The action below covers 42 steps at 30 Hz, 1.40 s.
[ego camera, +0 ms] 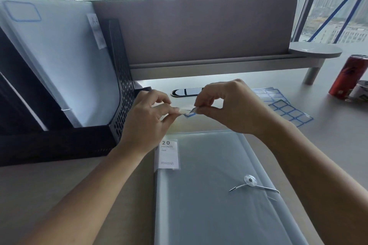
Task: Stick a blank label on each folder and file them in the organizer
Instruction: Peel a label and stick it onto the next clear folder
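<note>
Both hands, left (147, 117) and right (225, 109), pinch the small blue-bordered white label (188, 112); peel slowly, then press flat onto the translucent grey plastic folder (209, 195).

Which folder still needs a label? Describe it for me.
Find the black mesh organizer at left, holding a labelled folder. The flat folder lies on the desk to its right. The filed one bears a blue-bordered label; this one has none.

Folder (209, 195) translucent frosted plastic; organizer (121, 85) black perforated metal; can (348, 75) glossy.
</note>
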Motion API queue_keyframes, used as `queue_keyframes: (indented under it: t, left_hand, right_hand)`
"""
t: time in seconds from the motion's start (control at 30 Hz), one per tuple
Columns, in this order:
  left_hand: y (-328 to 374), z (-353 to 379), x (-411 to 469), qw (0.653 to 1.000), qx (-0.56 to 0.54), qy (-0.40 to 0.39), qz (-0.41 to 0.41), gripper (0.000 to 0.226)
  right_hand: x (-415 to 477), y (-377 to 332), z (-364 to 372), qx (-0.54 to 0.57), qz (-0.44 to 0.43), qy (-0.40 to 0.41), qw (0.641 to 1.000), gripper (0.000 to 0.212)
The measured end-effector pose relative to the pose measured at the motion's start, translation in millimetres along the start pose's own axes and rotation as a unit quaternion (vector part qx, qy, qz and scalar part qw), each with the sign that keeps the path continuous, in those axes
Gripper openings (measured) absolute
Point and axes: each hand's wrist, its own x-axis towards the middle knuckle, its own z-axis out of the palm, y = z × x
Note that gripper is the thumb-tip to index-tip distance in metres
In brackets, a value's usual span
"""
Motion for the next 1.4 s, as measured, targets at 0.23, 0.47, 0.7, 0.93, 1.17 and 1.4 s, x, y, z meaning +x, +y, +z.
queue_keyframes:
  t: [0.23, 0.47, 0.7, 0.93, 1.17, 1.4]
  left_hand:
    - [-8, -1, -4, 0.989, 0.126, 0.075, 0.004, 0.006]
    - [12, 25, -21, 0.994, 0.073, -0.075, -0.008, 0.01]
    - [11, 31, -25, 0.963, -0.056, -0.23, -0.126, 0.045]
    - [7, 32, -30, 0.924, -0.046, -0.355, -0.133, 0.068]
    - [-4, 37, -31, 0.881, 0.022, -0.435, -0.184, 0.066]
    - [-11, 38, -38, 0.891, 0.01, -0.387, -0.236, 0.08]
  right_hand:
    - [-1, 2, -7, 0.016, 0.011, 0.005, 1.0, 0.005]
    - [-1, 12, 4, 0.006, 0.06, -0.022, 0.998, 0.009]
    - [1, 23, 7, -0.034, 0.121, -0.015, 0.992, 0.005]
    - [0, 41, 22, 0.027, 0.294, -0.075, 0.952, 0.011]
    - [-1, 49, 36, 0.123, 0.364, -0.048, 0.922, 0.029]
    - [-7, 49, 61, 0.309, 0.426, 0.038, 0.849, 0.021]
